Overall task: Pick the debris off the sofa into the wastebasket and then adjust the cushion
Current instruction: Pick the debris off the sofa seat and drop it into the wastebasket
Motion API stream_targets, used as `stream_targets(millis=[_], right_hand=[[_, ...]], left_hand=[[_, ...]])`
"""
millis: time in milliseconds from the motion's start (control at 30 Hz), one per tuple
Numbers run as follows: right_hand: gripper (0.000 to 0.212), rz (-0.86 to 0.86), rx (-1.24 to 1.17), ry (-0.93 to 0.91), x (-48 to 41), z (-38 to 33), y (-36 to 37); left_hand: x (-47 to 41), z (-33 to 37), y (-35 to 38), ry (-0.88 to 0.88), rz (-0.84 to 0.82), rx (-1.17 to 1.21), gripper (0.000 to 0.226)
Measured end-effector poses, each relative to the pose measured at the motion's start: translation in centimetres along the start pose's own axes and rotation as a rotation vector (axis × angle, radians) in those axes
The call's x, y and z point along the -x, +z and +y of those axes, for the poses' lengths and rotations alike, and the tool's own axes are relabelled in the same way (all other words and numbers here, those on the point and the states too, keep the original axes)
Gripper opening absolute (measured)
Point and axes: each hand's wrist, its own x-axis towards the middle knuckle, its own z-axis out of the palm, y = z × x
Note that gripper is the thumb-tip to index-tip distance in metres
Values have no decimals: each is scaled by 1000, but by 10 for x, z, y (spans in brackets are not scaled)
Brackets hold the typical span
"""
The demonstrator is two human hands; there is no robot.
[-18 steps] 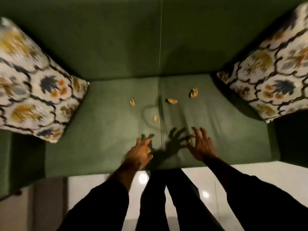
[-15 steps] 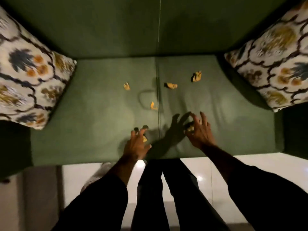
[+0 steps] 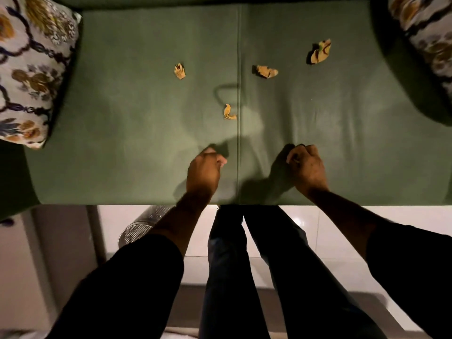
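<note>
Several crumpled tan paper scraps lie on the green sofa seat (image 3: pixel 122 133): one left of the centre seam (image 3: pixel 179 71), one beside the seam (image 3: pixel 229 112), one right of it (image 3: pixel 266 71), and a larger one further right (image 3: pixel 320 52). My left hand (image 3: pixel 205 167) rests near the seat's front edge with its fingers closed where a scrap lay. My right hand (image 3: pixel 307 165) is a fist over another scrap's spot. Both scraps are hidden inside the fingers. A mesh metal wastebasket (image 3: pixel 140 227) stands on the floor, partly behind my left forearm.
A patterned cushion (image 3: pixel 31 69) leans at the sofa's left end and another (image 3: pixel 425 33) at the right end. My legs (image 3: pixel 244 265) stand against the seat's front edge on a glossy white tiled floor (image 3: pixel 325 231).
Both hands went from spread fingers over two near scraps to closed fingers, and those scraps are no longer visible. The view has tilted down, bringing the floor and wastebasket into sight.
</note>
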Motion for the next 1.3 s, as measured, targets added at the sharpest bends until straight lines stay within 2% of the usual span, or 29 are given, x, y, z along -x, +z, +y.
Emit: stream_targets(millis=[133,233,300,467,567,633,767,867,967,1067,1133,1233,1300], right_hand=[[17,9,-9,29,1,-3,0],[18,17,3,38,1,-4,0],[20,32,13,36,0,-4,1],[24,76,13,61,3,-5,7],[25,88,27,51,9,-14,14],[25,102,20,25,19,-28,26],[21,71,27,-84,63,-75,79],[18,38,89,-334,112,-107,144],[15,-182,111,-458,159,-134,208],[14,-370,120,-565,199,-163,273],[14,-419,132,-628,220,-177,313],[21,-423,158,-635,231,-187,360],[36,-527,196,-567,230,-191,386]], left_hand=[[-30,27,-20,14,-25,76,19],[-60,45,-36,-21,-57,95,42],[-75,51,-38,41,-94,-12,47],[-94,42,-31,109,-104,-94,27],[-92,28,-31,67,-169,-9,20],[-72,15,-25,43,-123,44,21],[17,-48,10,-94,41,58,34],[96,-124,39,-221,90,85,31],[165,-206,53,-340,105,30,26],[205,-277,63,-517,134,188,25],[218,-313,66,-606,150,258,25],[223,-348,75,-676,155,302,24],[224,-359,82,-711,188,345,22]])
